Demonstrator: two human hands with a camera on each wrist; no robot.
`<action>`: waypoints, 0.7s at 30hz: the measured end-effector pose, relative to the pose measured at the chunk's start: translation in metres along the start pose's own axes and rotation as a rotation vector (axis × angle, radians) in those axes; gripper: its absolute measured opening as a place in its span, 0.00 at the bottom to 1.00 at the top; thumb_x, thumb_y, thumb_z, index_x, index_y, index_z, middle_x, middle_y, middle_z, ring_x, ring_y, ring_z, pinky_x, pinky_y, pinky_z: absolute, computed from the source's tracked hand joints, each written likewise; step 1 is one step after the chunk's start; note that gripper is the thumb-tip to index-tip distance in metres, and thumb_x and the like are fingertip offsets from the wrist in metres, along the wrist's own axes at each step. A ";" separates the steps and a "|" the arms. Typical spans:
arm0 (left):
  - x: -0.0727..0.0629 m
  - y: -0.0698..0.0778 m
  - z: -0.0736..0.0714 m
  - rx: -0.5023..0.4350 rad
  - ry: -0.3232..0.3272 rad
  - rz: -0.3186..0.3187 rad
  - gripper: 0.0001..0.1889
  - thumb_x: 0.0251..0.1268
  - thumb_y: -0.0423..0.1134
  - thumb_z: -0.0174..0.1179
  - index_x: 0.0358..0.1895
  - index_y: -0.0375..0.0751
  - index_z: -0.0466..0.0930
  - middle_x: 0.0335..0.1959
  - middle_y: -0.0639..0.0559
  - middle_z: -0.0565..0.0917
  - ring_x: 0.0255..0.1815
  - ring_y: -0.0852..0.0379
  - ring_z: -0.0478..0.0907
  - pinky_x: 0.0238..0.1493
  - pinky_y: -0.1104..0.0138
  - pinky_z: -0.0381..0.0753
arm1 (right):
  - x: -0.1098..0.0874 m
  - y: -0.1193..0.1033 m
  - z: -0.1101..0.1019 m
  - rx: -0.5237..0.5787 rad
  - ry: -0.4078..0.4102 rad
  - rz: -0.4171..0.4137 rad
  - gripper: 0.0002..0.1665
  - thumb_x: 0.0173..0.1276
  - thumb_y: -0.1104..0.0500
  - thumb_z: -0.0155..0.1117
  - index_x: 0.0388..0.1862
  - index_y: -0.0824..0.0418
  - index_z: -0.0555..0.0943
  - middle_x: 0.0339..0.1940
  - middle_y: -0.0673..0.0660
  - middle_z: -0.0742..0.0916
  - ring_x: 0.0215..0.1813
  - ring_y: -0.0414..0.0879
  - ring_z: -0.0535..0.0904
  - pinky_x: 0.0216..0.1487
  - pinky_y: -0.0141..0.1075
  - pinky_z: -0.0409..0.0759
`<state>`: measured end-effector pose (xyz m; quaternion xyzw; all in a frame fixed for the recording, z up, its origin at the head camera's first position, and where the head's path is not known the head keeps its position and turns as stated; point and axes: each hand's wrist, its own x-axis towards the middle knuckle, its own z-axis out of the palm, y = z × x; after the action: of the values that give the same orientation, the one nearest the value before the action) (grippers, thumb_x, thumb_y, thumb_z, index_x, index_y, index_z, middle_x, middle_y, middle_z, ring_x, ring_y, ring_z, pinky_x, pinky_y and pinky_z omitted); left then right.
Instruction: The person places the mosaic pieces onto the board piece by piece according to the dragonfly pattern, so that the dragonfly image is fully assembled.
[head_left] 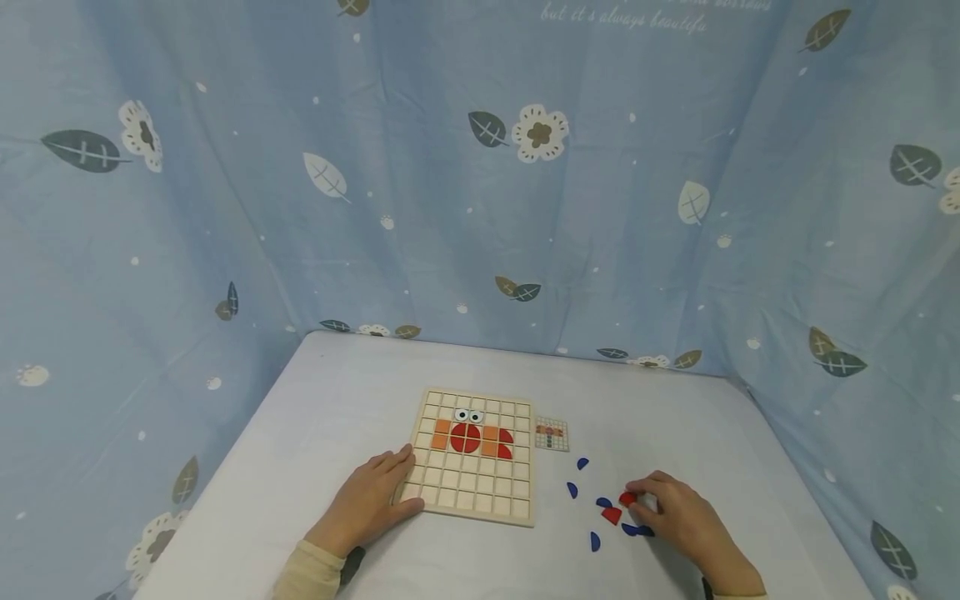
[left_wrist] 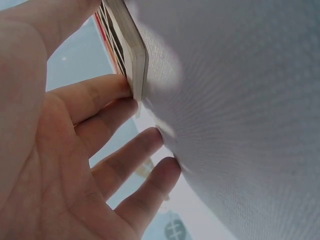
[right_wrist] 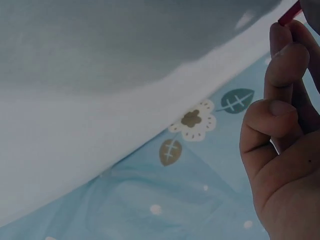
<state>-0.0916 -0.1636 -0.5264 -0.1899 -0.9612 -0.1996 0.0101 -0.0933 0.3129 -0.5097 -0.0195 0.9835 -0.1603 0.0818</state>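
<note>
A square wooden grid board (head_left: 480,483) lies on the table. My left hand (head_left: 370,500) rests at its near left corner, thumb along the front edge and fingers against the left edge. The left wrist view shows straight fingers touching the board's side (left_wrist: 135,55). Set in the grid are a red circle (head_left: 465,438), orange squares, red quarter pieces and two eye pieces (head_left: 469,416). To the right of the board, my right hand (head_left: 678,512) pinches a red quarter-circle piece (head_left: 627,498) between thumb and fingertips. Only the edge of this red piece (right_wrist: 289,14) shows in the right wrist view.
A small pattern card (head_left: 552,434) lies against the board's right side. Several blue half-round pieces (head_left: 595,542) and another red piece (head_left: 612,515) are scattered near my right hand. Blue printed cloth (head_left: 465,208) hangs behind and beside the white table (head_left: 360,375).
</note>
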 end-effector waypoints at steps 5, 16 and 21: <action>-0.001 0.000 0.001 0.001 0.001 -0.007 0.39 0.65 0.57 0.67 0.69 0.30 0.73 0.73 0.41 0.71 0.70 0.35 0.69 0.69 0.42 0.70 | 0.000 -0.007 -0.001 -0.002 0.085 -0.078 0.14 0.57 0.53 0.80 0.43 0.51 0.90 0.36 0.44 0.83 0.30 0.39 0.71 0.29 0.29 0.78; -0.001 -0.001 0.004 0.023 0.002 -0.003 0.40 0.65 0.58 0.66 0.70 0.31 0.72 0.73 0.41 0.71 0.70 0.36 0.69 0.69 0.43 0.70 | 0.008 -0.034 0.000 0.009 0.216 -0.239 0.13 0.59 0.53 0.80 0.43 0.45 0.88 0.39 0.42 0.84 0.31 0.35 0.73 0.32 0.28 0.80; -0.001 -0.001 0.004 0.021 0.004 -0.003 0.40 0.65 0.58 0.66 0.70 0.30 0.72 0.73 0.40 0.72 0.70 0.36 0.69 0.69 0.43 0.70 | 0.013 -0.043 0.002 0.003 0.346 -0.413 0.18 0.55 0.56 0.83 0.44 0.47 0.88 0.40 0.41 0.84 0.32 0.36 0.76 0.32 0.28 0.81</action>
<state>-0.0905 -0.1629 -0.5305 -0.1877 -0.9636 -0.1901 0.0138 -0.1055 0.2703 -0.4995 -0.1918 0.9578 -0.1758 -0.1220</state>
